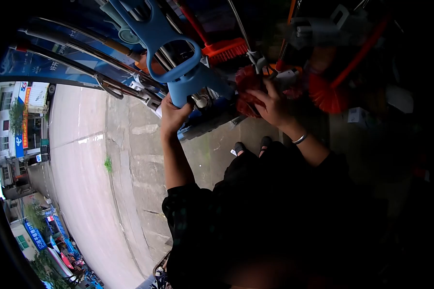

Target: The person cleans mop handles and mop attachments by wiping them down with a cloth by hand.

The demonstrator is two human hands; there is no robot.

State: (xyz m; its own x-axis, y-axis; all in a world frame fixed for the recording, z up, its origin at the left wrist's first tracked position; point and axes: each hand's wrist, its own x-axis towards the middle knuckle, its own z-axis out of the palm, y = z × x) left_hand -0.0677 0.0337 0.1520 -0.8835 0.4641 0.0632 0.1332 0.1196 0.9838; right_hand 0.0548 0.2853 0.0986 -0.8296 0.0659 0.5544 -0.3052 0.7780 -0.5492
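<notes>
My left hand (175,113) is closed round the lower end of a light blue plastic piece (185,86) with a large oval opening. At the right, my right hand (273,105) has its fingers bent at a dark red, ruffled item (247,94); its thumb and fingers press against it. A dark flat mop-like head (210,121) lies just below the blue piece, between the two hands. Part of the red item is hidden behind my right fingers.
Long metal poles (77,44) lean at the upper left. A red broom head (226,50) is at the top, and a round red brush (328,94) is to the right. A small white box (357,115) sits beyond it. Paved ground (82,144) and a street lie left.
</notes>
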